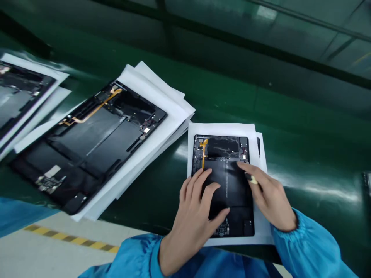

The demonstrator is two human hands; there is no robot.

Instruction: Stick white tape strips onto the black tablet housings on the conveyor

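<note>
An opened black tablet housing (236,193) with an orange flex cable (203,152) along its upper left lies on white sheets (222,128) in front of me. My left hand (197,212) rests on its left and lower part, fingers spread and holding nothing. At the right edge, my right hand (268,193) reaches over the housing, its index fingertip touching near the upper right. A small black and pale yellow item (251,178) sits between the thumb and fingers of that hand.
To the left, a stack of paper (171,112) bears another opened tablet housing (95,143). A further housing (14,92) on sheets lies at the far left. The green tabletop (226,104) extends behind them; a dark object (367,185) is at the right edge.
</note>
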